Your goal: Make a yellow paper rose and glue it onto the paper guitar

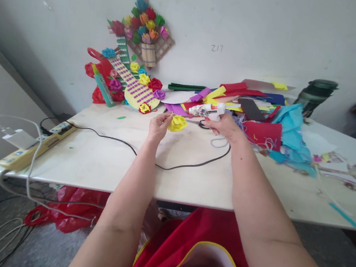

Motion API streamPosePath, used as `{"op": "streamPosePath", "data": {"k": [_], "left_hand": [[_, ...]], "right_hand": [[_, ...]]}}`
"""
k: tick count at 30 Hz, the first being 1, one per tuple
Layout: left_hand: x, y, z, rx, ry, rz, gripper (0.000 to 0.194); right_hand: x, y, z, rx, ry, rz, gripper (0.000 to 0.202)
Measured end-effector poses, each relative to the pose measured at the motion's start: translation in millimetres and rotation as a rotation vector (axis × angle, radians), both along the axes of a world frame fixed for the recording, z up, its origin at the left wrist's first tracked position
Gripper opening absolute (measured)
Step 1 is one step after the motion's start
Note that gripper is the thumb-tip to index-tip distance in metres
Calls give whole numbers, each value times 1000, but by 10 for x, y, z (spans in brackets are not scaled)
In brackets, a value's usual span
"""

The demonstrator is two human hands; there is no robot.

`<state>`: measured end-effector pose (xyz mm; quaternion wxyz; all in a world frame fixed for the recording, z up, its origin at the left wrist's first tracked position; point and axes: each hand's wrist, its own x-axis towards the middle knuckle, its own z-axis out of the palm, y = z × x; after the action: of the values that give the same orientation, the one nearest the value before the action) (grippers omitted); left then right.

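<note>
My left hand (160, 126) pinches the edge of a yellow crepe-paper flower (177, 123) just above the white table. Across from it, my right hand (224, 126) is closed around a white glue gun (208, 110), whose front end points left toward the flower. Its grip is mostly hidden by my fingers. Below the glue gun lie scissors with dark handles (204, 124), partly covered by my fingertips. A black cord (189, 166) runs from the power strip across the table to beneath my right wrist.
Left, a power strip (42, 144) holds plugs. A paper-flower guitar (138, 85), green glue bottle (103, 86) and flower basket (148, 53) stand by the wall. Coloured paper (238, 91), blue crepe paper (293, 133) and a dark bottle (315, 96) crowd the back right.
</note>
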<state>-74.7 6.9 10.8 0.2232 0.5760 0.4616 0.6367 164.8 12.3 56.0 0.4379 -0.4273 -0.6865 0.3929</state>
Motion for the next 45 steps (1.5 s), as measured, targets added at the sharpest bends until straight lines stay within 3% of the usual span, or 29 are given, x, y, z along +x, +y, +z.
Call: {"op": "streamPosePath", "data": {"k": [8, 15, 32, 45], "left_hand": [[12, -15, 7, 1, -3, -159, 30], [31, -50, 30, -22, -23, -216, 33], [43, -32, 27, -12, -63, -183, 31], [20, 24, -14, 11, -45, -118, 29]], "right_hand": [[17, -52, 33, -149, 67, 143, 41], [61, 49, -82, -188, 48, 138, 40], [69, 49, -98, -168, 15, 176, 44], [20, 103, -133, 7, -104, 103, 41]]}}
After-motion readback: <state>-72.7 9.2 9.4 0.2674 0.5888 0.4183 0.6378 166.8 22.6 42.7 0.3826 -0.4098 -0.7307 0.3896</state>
